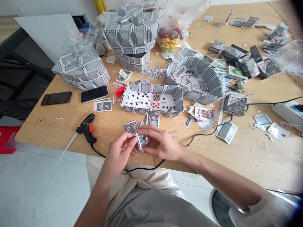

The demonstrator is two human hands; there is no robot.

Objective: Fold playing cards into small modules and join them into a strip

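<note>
1. Left grip (121,152) pinches folded cards (142,141) between thumb and fingers; right grip (163,144) closes on their other side.
2. They sit near the front edge of the surface (47,132); light, even pressure should keep folds square.
3. Just beyond stands an open card box (151,113); knuckles best avoid it.
4. Glue gun (88,130) lies left; mind its cord (142,169).

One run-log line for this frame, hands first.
left hand: holds card piece; right hand: touching it; ahead: card-lined tray; left side: glue gun on table
</note>
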